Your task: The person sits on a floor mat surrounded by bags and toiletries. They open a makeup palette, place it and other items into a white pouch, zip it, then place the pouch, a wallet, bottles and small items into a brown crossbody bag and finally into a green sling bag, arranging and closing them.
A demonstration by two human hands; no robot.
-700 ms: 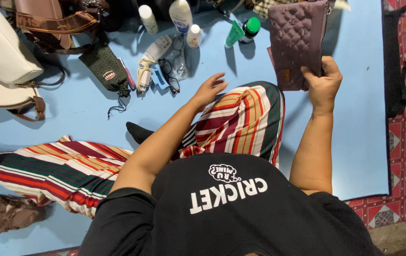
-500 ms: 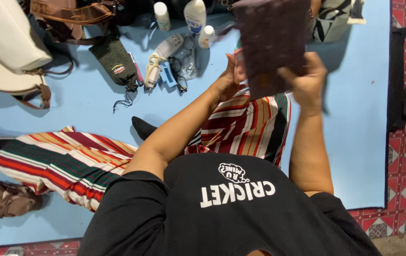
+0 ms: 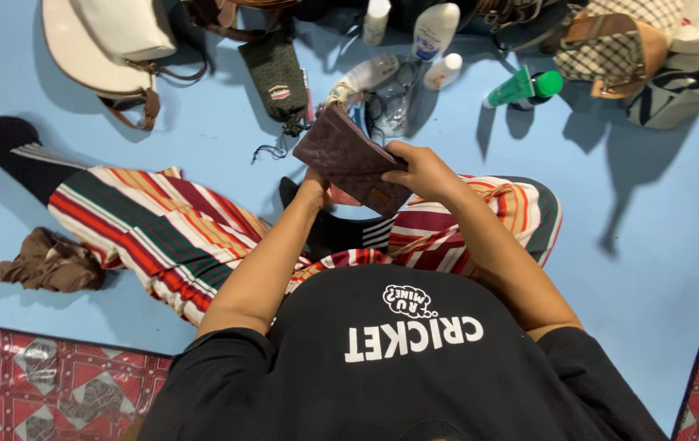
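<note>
Item: quilted mauve-brown pouch, flat and soft-sided, held tilted above the person's lap in both hands. Right hand is closed over the pouch's near right edge, fingers wrapped on top; left hand sits under the lower left edge, mostly hidden, and appears to pinch it from below. A pink strip shows under the pouch beside the left hand; what it is cannot be told. Surroundings, all placed from the pouch: striped trousers below and to either side; blue mat beneath everything; just beyond the far edge, a dark drawstring pouch, a clear plastic bag with eyeglasses and small white bottles; further right, a green tube and green-capped bottle, then checked bags; far left, a cream handbag; lower left, a crumpled brown cloth. Hazard note: the pouch is canted, so anything loose inside could slide out if its opening faces downward; the grip rests on edges only, so a slip could drop it onto the clutter beyond.
</note>
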